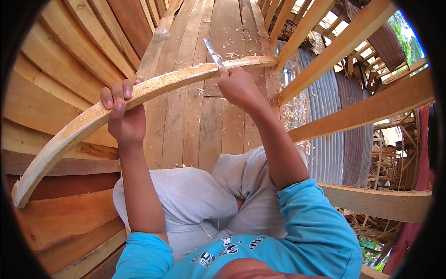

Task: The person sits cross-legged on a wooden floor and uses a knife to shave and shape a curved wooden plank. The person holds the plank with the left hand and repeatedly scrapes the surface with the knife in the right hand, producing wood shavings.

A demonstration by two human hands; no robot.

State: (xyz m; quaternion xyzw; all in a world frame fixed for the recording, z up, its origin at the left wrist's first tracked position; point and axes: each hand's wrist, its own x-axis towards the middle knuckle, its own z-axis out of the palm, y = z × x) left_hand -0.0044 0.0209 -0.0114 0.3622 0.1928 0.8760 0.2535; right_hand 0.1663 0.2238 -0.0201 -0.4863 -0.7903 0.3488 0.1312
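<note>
A long strip of pale wood (169,80), rough on its upper face, stretches across in front of me from the lower left to the railing at the right. My left hand (123,109) is wrapped round it left of its middle, thumb on the near side and fingertips over the far side. In my right hand (238,86) is a knife (213,53) with a bright blade that points up and away to the left. The fist is closed on its handle, which is mostly hidden. The blade lies across the strip's right part; whether it touches the wood I cannot tell.
Wood shavings lie scattered over the plank floor (211,123). Plank walling (65,60) rises close on the left. On the right stand railing boards (362,114), with corrugated metal sheets (325,88) beyond them. A small clear object (161,34) sits by the left wall.
</note>
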